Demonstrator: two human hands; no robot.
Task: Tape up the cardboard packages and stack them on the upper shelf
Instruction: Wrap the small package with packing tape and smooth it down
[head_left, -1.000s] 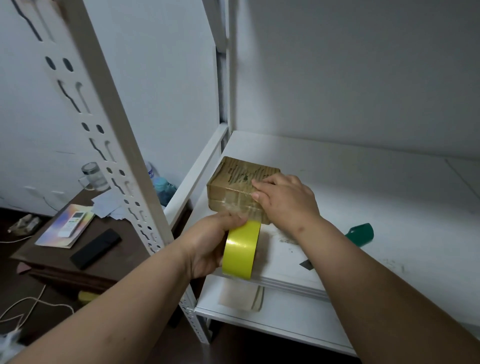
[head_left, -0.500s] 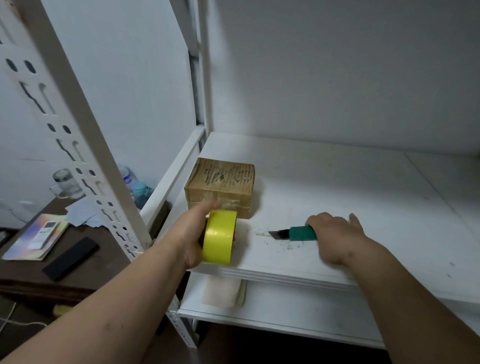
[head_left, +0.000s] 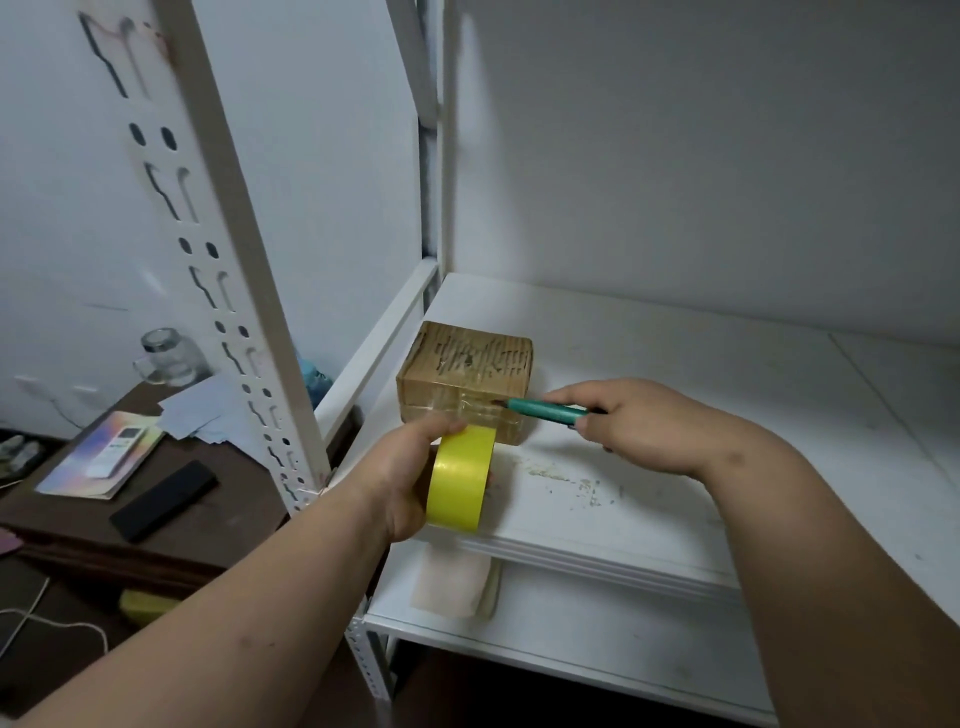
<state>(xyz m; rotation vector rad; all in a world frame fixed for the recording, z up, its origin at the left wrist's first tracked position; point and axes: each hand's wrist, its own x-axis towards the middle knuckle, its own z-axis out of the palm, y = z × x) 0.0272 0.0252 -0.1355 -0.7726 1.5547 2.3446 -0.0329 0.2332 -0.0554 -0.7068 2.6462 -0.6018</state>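
White metal shelving unit against a pale wall; the white shelf carries one cardboard package near its left rear corner, resting flat, clear tape wrapped over its front face. Scattered crumbs and scuffs on the shelf surface in front of it. Left hand holds a yellow tape roll on edge just in front of the package, grip closed with thumb over the top of the roll and fingers behind it; a strip of tape runs from the roll up to the package front. Right hand grips a green-handled knife, fingers curled round the handle, the tip at the taped front face of the package. Lower shelf holds a folded pale cloth. Left of the unit, a dark wooden worktop with a glass jar, papers, a colourful booklet and a black remote.
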